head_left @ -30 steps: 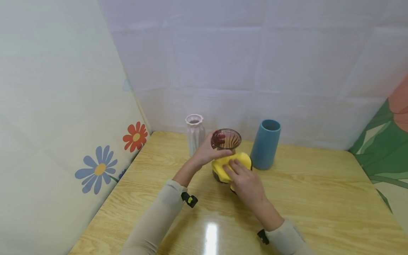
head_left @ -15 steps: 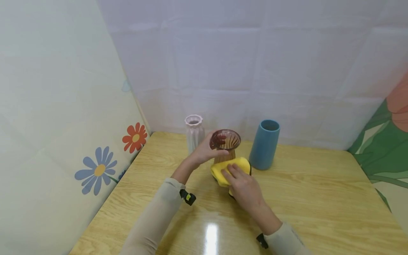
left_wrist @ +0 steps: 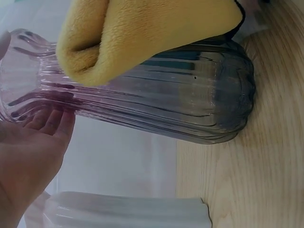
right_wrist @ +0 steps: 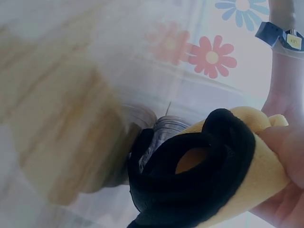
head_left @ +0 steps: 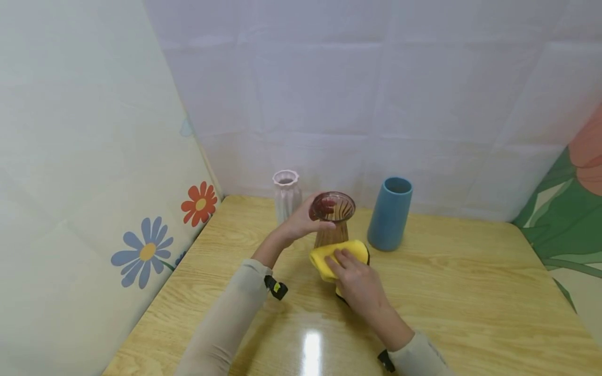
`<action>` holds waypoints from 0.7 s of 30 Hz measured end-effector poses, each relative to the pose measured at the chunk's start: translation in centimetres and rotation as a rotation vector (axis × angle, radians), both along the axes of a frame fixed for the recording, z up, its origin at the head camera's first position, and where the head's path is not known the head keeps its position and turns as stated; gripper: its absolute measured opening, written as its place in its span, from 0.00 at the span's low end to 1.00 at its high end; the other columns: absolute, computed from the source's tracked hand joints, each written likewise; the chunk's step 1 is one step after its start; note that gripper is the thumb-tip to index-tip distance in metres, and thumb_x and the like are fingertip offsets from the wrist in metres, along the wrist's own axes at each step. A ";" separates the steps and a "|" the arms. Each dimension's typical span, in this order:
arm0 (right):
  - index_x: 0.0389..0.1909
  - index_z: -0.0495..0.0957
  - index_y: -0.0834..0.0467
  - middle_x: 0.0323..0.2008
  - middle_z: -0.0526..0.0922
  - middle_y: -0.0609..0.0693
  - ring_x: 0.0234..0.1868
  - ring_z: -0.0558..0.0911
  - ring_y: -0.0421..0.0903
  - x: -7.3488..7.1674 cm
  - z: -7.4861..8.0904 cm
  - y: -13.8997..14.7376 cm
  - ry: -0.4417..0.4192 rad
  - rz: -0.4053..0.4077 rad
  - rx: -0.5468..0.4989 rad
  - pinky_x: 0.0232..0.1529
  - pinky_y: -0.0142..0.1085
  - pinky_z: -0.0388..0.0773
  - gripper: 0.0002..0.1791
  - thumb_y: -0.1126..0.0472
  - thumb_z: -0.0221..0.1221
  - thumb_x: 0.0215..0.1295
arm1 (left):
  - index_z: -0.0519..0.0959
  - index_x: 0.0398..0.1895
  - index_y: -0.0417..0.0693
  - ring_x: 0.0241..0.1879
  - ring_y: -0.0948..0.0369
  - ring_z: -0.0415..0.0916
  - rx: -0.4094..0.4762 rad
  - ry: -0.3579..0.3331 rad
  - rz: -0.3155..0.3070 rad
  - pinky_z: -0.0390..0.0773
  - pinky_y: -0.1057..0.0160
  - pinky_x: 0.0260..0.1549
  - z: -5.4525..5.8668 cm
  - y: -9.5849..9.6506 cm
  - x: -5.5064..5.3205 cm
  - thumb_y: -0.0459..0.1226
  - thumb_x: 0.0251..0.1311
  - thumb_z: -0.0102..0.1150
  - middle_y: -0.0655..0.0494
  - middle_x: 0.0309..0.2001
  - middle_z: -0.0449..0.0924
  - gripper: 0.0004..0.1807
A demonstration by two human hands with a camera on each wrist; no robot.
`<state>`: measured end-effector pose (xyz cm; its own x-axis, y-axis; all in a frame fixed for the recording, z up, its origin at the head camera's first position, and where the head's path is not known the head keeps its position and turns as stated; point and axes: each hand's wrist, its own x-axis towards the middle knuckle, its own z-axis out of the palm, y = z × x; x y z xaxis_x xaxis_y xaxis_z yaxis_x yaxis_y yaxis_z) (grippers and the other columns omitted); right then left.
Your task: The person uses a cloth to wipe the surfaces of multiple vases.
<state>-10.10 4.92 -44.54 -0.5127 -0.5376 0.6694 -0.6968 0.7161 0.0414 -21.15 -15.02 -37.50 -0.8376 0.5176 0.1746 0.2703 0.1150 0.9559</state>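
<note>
A ribbed glass vase [head_left: 332, 236], pinkish-purple near the top and dark grey-blue at its base in the left wrist view, stands upright on the table. My left hand [head_left: 300, 222] grips its flared neck, with the fingers seen through the glass. A folded yellow cloth [left_wrist: 142, 33] with black edging lies against the vase's side. My right hand [head_left: 362, 287] holds this cloth to the glass, fingers spread over its front. In the right wrist view, the cloth's black edge curls in a loop, and part of the hand [right_wrist: 290, 156] shows at the right.
Behind my left hand is a pale pink fluted vase [head_left: 286, 197]. A tall blue vase [head_left: 390, 216] stands to the right of the glass one. The wooden table [head_left: 470, 292] meets a white sheet at the back and a flower-printed one [head_left: 84, 156] on the left.
The right hand and the yellow cloth have slid down the glass vase, uncovering more of its upper body. The left hand stays at the neck.
</note>
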 end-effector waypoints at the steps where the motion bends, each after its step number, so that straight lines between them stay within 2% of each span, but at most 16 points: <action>1: 0.51 0.85 0.58 0.49 0.87 0.61 0.48 0.87 0.59 0.0 -0.1 0.0 -0.003 0.001 0.002 0.37 0.45 0.87 0.26 0.69 0.75 0.46 | 0.57 0.76 0.51 0.68 0.50 0.69 -0.002 -0.002 -0.006 0.70 0.52 0.67 0.0 -0.1 0.0 0.42 0.53 0.77 0.49 0.68 0.70 0.49; 6: 0.51 0.86 0.57 0.49 0.87 0.61 0.48 0.87 0.58 0.4 -0.3 -0.2 -0.026 -0.008 0.024 0.35 0.44 0.87 0.25 0.68 0.75 0.48 | 0.59 0.75 0.51 0.66 0.52 0.70 -0.008 0.010 -0.037 0.71 0.53 0.67 0.2 -0.2 -0.3 0.42 0.49 0.78 0.48 0.68 0.70 0.51; 11: 0.52 0.85 0.56 0.50 0.87 0.60 0.49 0.87 0.57 0.8 -0.2 -0.3 -0.060 -0.024 0.053 0.37 0.44 0.87 0.27 0.66 0.76 0.47 | 0.59 0.75 0.50 0.67 0.49 0.69 0.031 0.004 -0.107 0.69 0.50 0.68 0.3 -0.3 -0.6 0.46 0.48 0.80 0.37 0.71 0.65 0.53; 14: 0.52 0.85 0.56 0.50 0.86 0.60 0.49 0.87 0.57 1.0 0.0 -0.4 -0.089 -0.030 0.070 0.38 0.44 0.87 0.27 0.65 0.77 0.47 | 0.58 0.76 0.50 0.68 0.48 0.68 0.051 -0.020 -0.138 0.69 0.49 0.68 0.3 -0.4 -0.7 0.47 0.47 0.81 0.37 0.71 0.65 0.55; 21: 0.51 0.86 0.55 0.50 0.87 0.59 0.49 0.87 0.56 1.3 -0.3 -0.6 -0.138 -0.054 0.108 0.38 0.44 0.87 0.25 0.63 0.77 0.48 | 0.59 0.76 0.49 0.68 0.50 0.69 0.020 -0.029 -0.163 0.69 0.51 0.68 0.6 -0.4 -1.2 0.33 0.51 0.73 0.38 0.70 0.66 0.48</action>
<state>-8.84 4.34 -44.86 -0.6253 -0.5721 0.5307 -0.6622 0.7488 0.0270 -22.38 -15.43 -36.88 -0.7479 0.6436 0.1628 0.2558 0.0531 0.9653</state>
